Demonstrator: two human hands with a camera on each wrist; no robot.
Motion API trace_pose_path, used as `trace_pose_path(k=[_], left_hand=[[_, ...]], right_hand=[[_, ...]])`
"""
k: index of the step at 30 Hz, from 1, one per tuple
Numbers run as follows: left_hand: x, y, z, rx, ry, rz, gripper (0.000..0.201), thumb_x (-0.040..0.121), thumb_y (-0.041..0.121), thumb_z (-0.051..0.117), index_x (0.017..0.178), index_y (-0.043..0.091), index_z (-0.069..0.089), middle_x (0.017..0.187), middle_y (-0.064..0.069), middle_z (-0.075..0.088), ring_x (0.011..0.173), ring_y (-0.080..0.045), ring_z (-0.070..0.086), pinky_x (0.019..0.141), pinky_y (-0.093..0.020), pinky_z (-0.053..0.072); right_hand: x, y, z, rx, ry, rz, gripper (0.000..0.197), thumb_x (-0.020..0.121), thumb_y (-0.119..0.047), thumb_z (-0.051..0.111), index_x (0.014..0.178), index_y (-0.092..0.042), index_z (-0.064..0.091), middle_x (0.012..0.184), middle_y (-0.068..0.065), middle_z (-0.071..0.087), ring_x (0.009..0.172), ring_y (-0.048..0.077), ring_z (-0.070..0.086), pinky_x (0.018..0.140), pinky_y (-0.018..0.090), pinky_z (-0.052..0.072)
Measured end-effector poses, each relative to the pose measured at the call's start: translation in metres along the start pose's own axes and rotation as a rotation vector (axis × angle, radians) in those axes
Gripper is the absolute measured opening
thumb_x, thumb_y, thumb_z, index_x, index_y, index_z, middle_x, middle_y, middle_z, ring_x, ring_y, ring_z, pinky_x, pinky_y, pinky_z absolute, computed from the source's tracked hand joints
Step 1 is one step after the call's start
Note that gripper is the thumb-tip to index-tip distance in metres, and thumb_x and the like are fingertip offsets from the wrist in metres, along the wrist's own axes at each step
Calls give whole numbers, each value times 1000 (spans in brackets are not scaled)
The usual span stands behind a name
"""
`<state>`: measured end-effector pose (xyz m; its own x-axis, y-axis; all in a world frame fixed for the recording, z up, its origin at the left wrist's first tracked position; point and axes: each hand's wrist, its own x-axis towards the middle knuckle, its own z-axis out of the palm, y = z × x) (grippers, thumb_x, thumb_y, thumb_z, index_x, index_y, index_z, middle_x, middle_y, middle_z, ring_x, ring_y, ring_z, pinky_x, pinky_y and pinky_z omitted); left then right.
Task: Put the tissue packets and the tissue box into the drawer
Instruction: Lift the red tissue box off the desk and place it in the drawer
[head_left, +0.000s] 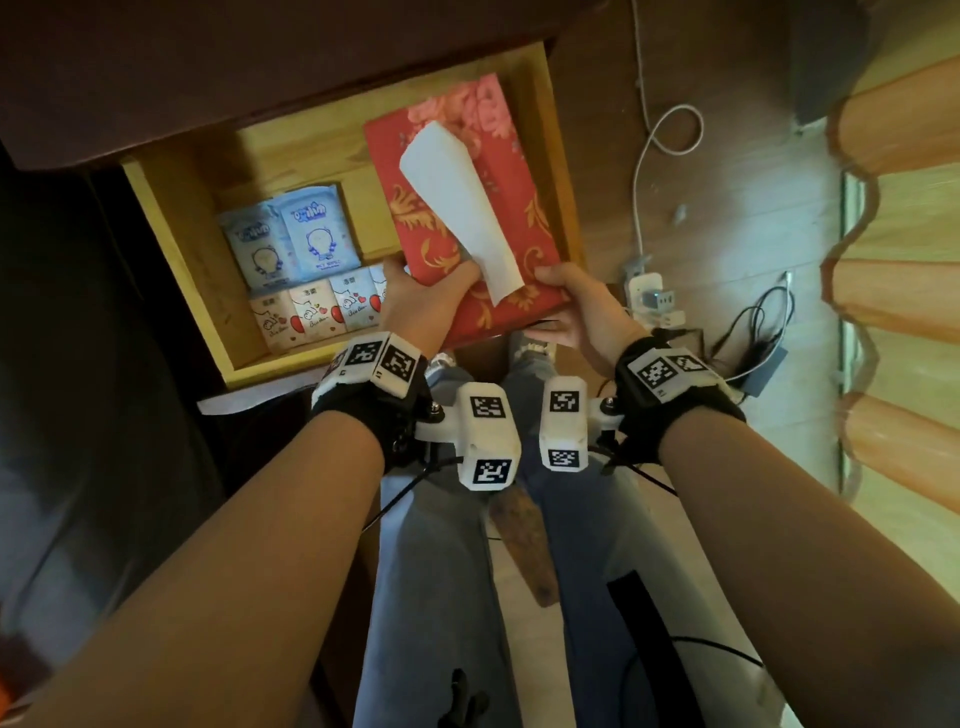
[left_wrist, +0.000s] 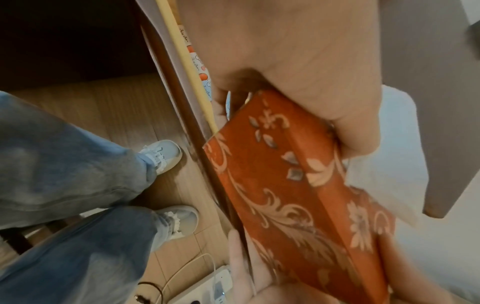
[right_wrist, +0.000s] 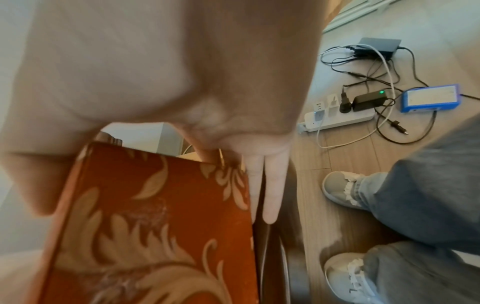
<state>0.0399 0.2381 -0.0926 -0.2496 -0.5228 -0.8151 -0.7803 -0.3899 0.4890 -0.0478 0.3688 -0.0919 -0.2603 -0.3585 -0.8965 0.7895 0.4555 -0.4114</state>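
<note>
Gripping the red, gold-patterned cardboard tissue box (head_left: 457, 208) at its near end, left hand (head_left: 415, 301) and right hand (head_left: 582, 306) hold it tilted over the open wooden drawer (head_left: 171, 249); lowered carelessly, it could catch the front rim or crush the small plastic tissue packets (head_left: 306, 270) beside it.

I can't see the left hand's fingers (head_left: 397, 270) beneath the red floral cardboard tissue box (head_left: 447, 228); the box covers the rightmost heart-printed tissue packet (head_left: 378, 293).
</note>
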Motion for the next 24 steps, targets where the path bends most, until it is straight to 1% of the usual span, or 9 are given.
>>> trace_pose_path(k=[3, 5, 7, 9, 12, 15, 17, 20, 24], left_hand=[[5, 0, 5, -14, 31, -29, 86, 52, 54, 68, 125, 20, 40, 113, 2, 59, 104, -21, 59, 96, -45, 48], [14, 4, 8, -57, 58, -35, 88, 46, 58, 67, 122, 21, 43, 109, 4, 62, 100, -19, 61, 93, -44, 50], [24, 7, 11, -100, 78, -39, 86, 45, 57, 68, 120, 20, 47, 104, 4, 64, 94, -16, 63, 90, -42, 53], [34, 12, 15, -111, 107, -32, 85, 47, 57, 68, 120, 20, 47, 102, 5, 64, 90, -14, 63, 88, -42, 54], [46, 15, 22, -101, 148, -39, 84, 50, 56, 67, 121, 19, 44, 99, 6, 61, 91, -15, 61, 90, -42, 53], [58, 14, 31, -94, 170, -79, 82, 55, 53, 68, 122, 17, 38, 94, 7, 55, 92, -18, 57, 92, -41, 50], [66, 10, 37, -60, 170, -95, 78, 63, 51, 70, 122, 15, 34, 93, 6, 52, 89, -18, 56, 88, -37, 48], [75, 3, 45, -37, 167, -55, 73, 70, 43, 70, 124, 15, 30, 84, 14, 47, 76, -4, 51, 83, -32, 45], [84, -4, 56, -29, 146, -17, 77, 65, 42, 72, 124, 18, 29, 93, 8, 54, 88, -15, 57, 91, -37, 49]], right_hand=[[4, -2, -5, -59, 2, 5, 24, 75, -40, 64, 94, -29, 53, 118, 7, 62, 113, 26, 59, 101, 44, 48], [8, -7, -8, -76, 16, -16, 14, 84, -40, 61, 90, -31, 53, 107, 2, 64, 106, 26, 63, 98, 44, 50], [14, -14, -11, -103, 46, -51, 16, 87, -45, 55, 92, -30, 54, 101, 0, 65, 93, 28, 69, 89, 41, 56], [24, -18, -15, -134, 128, -82, 27, 88, -49, 52, 101, -26, 52, 103, -1, 63, 79, 26, 72, 77, 35, 61], [43, -18, -26, -276, 336, -207, 27, 89, -37, 55, 109, -18, 58, 102, 2, 65, 61, 16, 69, 63, 27, 61], [64, -14, -39, -470, 463, -312, 20, 86, -24, 61, 101, -11, 61, 91, 7, 67, 60, 15, 65, 59, 29, 57], [75, -14, -43, -520, 505, -347, 19, 83, -23, 63, 97, -9, 61, 75, 0, 62, 67, 17, 65, 63, 31, 56], [87, -15, -45, -534, 546, -361, 20, 82, -25, 62, 92, -8, 61, 64, -10, 53, 62, 9, 56, 65, 26, 49], [98, -14, -46, -459, 545, -336, 19, 82, -28, 59, 84, -9, 60, 64, -9, 52, 61, 6, 49, 63, 25, 41]])
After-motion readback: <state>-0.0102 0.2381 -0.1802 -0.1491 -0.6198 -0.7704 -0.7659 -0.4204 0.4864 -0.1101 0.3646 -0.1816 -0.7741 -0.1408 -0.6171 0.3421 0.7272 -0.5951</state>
